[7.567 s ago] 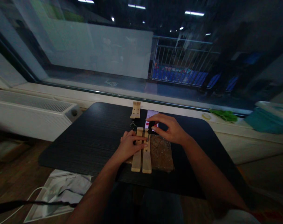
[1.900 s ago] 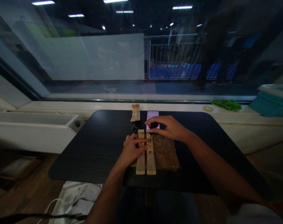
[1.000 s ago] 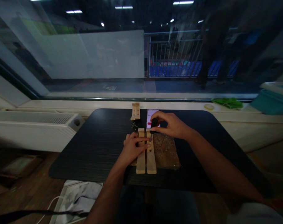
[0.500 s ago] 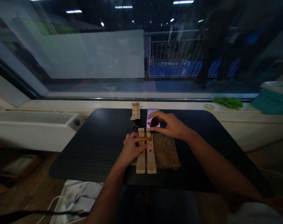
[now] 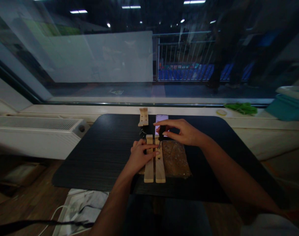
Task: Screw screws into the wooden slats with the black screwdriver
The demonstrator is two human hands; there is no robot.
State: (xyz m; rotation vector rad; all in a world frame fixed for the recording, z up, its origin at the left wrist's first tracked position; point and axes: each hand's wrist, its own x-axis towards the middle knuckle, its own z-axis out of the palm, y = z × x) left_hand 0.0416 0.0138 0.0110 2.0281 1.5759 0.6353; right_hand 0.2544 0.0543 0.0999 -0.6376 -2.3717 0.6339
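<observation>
Two pale wooden pieces lie side by side, the left wooden piece (image 5: 149,167) and the right wooden piece (image 5: 160,168), which has holes in it. Across them rests my left hand (image 5: 139,155), its index finger and thumb stretched out apart onto the right piece. My right hand (image 5: 182,131) has its fingers closed round the black handle of a screwdriver (image 5: 161,132). Upright, the screwdriver points down at the right piece, its tip beside my left index fingertip. Whether a screw sits under the tip is too small to tell. Beneath the wood is a rough brown board (image 5: 176,160).
All this is on a dark table (image 5: 97,157). Behind my hands lie a phone (image 5: 161,118) with a lit screen, a third wooden piece (image 5: 143,117) with holes, and several small metal screws (image 5: 141,132). A window sill (image 5: 188,110) and radiator (image 5: 36,134) border the table.
My right hand's fingers have shifted and opened a little round the screwdriver handle, which now stands more upright. My left hand and the wooden pieces stay where they were.
</observation>
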